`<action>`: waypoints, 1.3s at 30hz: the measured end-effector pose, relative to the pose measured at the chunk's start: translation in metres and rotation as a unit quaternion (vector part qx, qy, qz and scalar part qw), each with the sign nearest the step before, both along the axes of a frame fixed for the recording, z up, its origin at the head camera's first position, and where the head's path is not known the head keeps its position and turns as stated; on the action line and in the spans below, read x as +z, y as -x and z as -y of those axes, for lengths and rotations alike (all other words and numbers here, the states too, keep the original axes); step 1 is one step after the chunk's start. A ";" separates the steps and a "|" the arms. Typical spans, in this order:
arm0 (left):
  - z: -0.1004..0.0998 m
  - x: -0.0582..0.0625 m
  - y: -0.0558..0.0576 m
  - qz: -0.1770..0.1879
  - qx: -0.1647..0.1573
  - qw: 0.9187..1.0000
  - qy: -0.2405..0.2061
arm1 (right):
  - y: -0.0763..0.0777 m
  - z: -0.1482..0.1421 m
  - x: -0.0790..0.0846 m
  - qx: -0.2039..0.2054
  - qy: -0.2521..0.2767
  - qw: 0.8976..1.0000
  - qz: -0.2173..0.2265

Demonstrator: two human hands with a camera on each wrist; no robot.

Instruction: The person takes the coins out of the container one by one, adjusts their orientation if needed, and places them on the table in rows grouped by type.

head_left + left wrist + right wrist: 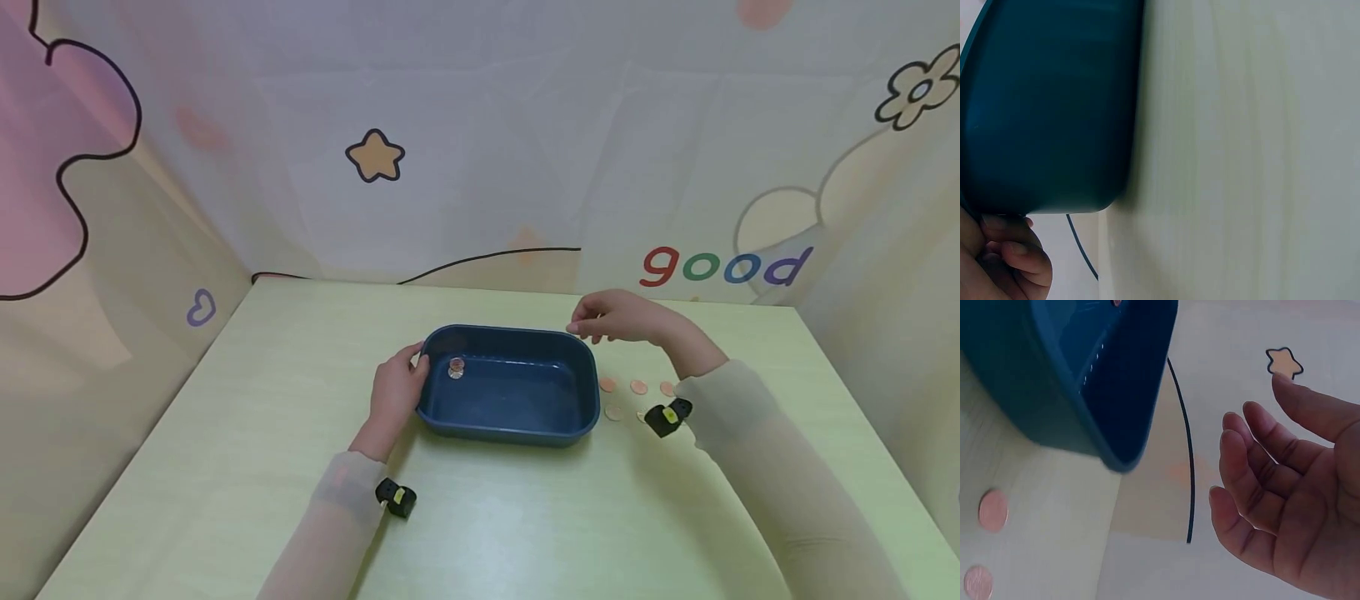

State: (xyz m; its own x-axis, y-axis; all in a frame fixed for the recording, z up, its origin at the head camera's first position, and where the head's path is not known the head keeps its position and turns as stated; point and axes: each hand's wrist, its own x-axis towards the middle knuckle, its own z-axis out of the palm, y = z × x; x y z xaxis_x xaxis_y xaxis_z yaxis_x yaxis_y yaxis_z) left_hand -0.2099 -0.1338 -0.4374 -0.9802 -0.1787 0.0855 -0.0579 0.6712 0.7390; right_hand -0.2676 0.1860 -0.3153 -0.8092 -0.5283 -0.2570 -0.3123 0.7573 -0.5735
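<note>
A dark blue rectangular plastic tub (510, 433) sits on the table. My left hand (397, 387) grips its left end, with curled fingers (1025, 250) against the outer wall in the left wrist view. Two overlapping coins (456, 368), one copper-coloured and one paler, lie inside the tub near its left end. Above the tub's back right corner hovers my right hand (618, 317). In the right wrist view its fingers (1235, 469) are loosely bent, thumb apart, and nothing is between them.
Right of the tub, several coins lie flat on the table in two rows, including a copper coin (638, 387) and a pale coin (613, 412). The right sleeve and wrist camera (667, 417) partly cover this group. A printed cloth backdrop (480, 167) rises behind the table (510, 517).
</note>
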 end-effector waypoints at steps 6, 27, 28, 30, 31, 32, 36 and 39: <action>-0.001 0.000 0.000 0.002 0.001 1.000 0.006 | 0.010 0.025 -0.005 0.026 -0.004 1.000 0.008; 0.000 0.000 0.001 0.005 0.006 1.000 0.001 | 0.029 0.087 -0.029 0.055 -0.002 0.998 0.041; 0.000 0.000 0.001 0.006 0.005 1.000 0.001 | 0.030 0.090 -0.031 0.058 -0.004 0.998 0.040; 0.000 0.000 0.001 0.006 0.006 1.000 0.001 | 0.031 0.096 -0.034 0.057 -0.005 0.997 0.046; 0.000 0.000 0.001 0.004 0.007 1.000 0.000 | 0.032 0.099 -0.036 0.057 -0.007 0.997 0.047; 0.000 0.000 0.001 0.003 0.008 1.000 0.000 | 0.032 0.101 -0.038 0.058 -0.009 0.997 0.049; 0.000 0.000 0.001 0.002 0.010 1.000 0.002 | 0.034 0.111 -0.044 0.059 -0.016 0.997 0.056; 0.000 0.000 0.001 0.011 0.009 1.000 0.003 | 0.034 0.117 -0.048 0.064 -0.021 0.996 0.058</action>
State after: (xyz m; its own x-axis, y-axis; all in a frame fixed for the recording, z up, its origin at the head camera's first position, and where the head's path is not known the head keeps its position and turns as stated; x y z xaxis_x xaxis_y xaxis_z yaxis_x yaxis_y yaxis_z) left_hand -0.2108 -0.1338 -0.4373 -0.9783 -0.1962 0.0659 -0.0857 0.6737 0.7341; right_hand -0.3014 0.0694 -0.3631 -0.7001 -0.6111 -0.3694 -0.3407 0.7405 -0.5792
